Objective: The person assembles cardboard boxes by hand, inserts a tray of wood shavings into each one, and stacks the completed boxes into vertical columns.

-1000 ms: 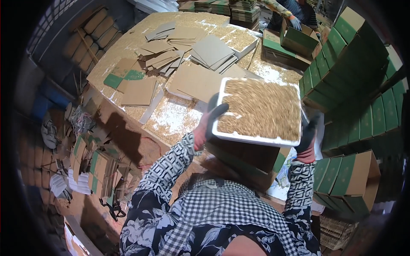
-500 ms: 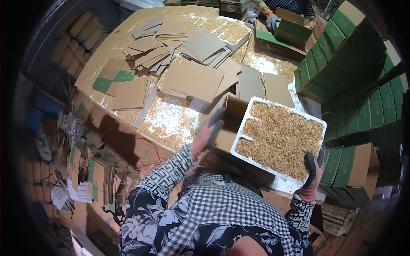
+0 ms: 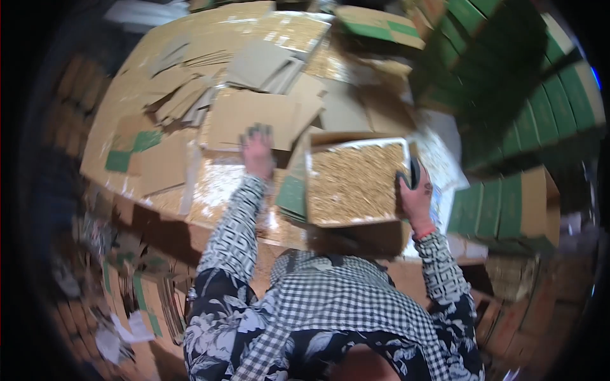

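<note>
Left hand (image 3: 257, 152), empty, fingers spread at a cardboard sheet (image 3: 248, 114), contact unclear; carton (image 3: 293, 193), its mouth holding a white tray (image 3: 389, 142) of tan flakes (image 3: 354, 184); right hand (image 3: 417, 193), gripping the tray's right edge, apparently to steady it.

A checked apron (image 3: 343, 298) overlies a floral top (image 3: 219, 324), with maze-patterned sleeves (image 3: 234, 222) and dark-tipped pink gloves (image 3: 417, 198).
</note>
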The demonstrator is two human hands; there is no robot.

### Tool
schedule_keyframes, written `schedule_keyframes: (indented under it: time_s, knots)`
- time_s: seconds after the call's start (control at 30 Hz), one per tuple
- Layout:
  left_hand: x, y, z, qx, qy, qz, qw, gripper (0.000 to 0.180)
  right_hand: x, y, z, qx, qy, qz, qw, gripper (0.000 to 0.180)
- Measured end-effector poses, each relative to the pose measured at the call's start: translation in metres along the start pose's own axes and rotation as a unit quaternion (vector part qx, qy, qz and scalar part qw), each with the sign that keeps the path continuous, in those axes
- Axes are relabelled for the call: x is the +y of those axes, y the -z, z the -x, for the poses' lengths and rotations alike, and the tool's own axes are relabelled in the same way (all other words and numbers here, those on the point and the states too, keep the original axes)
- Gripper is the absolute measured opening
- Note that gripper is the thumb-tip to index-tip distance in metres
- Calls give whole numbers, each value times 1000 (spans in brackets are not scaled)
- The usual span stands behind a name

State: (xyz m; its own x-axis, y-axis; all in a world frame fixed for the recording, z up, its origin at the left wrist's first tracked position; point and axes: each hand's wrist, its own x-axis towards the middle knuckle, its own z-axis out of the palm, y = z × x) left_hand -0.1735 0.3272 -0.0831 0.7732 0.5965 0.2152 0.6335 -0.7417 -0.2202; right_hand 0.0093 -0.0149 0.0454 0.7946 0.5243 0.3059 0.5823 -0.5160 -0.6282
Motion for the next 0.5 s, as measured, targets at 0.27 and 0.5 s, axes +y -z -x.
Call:
schedule_keyframes:
  time_s: [0.27, 0.5]
  knots:
    - [-39, 23, -81, 24, -9, 95, 995, 30, 162, 77, 24, 40, -247, -5, 968, 33]
    - [20, 85, -65, -92, -202, 97, 970, 31, 273, 27, 114, -130, -250, 320, 905, 52]
